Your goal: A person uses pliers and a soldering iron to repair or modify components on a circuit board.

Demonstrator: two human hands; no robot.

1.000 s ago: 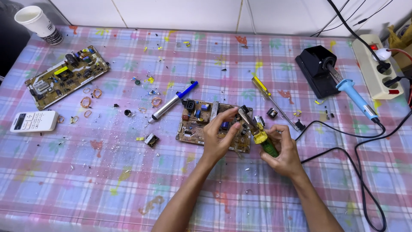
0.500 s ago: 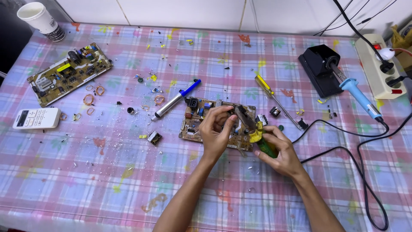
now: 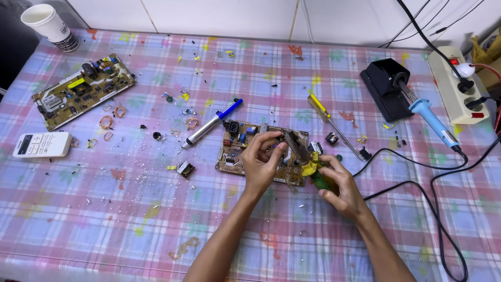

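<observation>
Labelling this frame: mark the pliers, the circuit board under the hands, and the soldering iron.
pliers (image 3: 314, 168), head view, on the yellow-green handles in the right hand (image 3: 342, 190).
circuit board (image 3: 233, 151), head view, on its bare left part beside the left hand (image 3: 262, 162).
soldering iron (image 3: 432, 120), head view, on its blue handle.

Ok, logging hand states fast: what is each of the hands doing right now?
Left hand: fingers curled, pinching something on the circuit board; what it pinches cannot be told.
Right hand: closed on green-and-yellow-handled pliers.
</observation>
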